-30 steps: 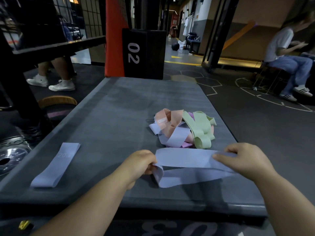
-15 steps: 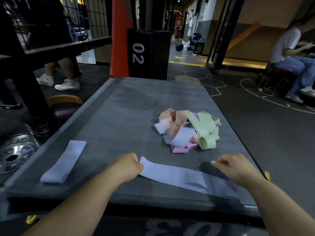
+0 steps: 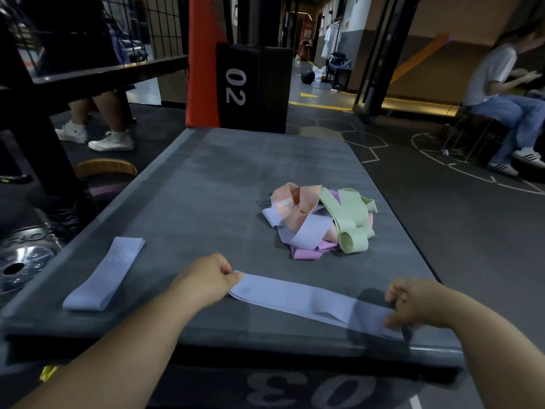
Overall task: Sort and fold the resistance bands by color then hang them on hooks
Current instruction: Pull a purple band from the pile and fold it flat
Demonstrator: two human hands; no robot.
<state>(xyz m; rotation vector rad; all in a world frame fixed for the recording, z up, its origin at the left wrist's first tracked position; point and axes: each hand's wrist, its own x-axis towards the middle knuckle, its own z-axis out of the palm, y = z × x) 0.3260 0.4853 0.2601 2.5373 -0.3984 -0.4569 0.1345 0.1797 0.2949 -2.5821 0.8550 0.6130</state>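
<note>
A lavender resistance band (image 3: 306, 299) lies stretched flat near the front edge of the grey padded platform (image 3: 206, 184). My left hand (image 3: 206, 280) pinches its left end. My right hand (image 3: 418, 302) holds its right end down with curled fingers. Behind it sits a tangled pile of bands (image 3: 318, 221) in peach, green, lavender and pink. A folded lavender band (image 3: 106, 273) lies flat at the platform's front left.
A black box marked 02 (image 3: 250, 87) and an orange post (image 3: 203, 60) stand behind the platform. A weight plate (image 3: 20, 267) lies on the floor at left. One person stands at the back left (image 3: 100, 125), another sits at the right (image 3: 507, 98).
The lavender band, a raised loose loop a second ago, is now pulled out flat on the platform. Both hands moved apart and lower, toward the front edge.
</note>
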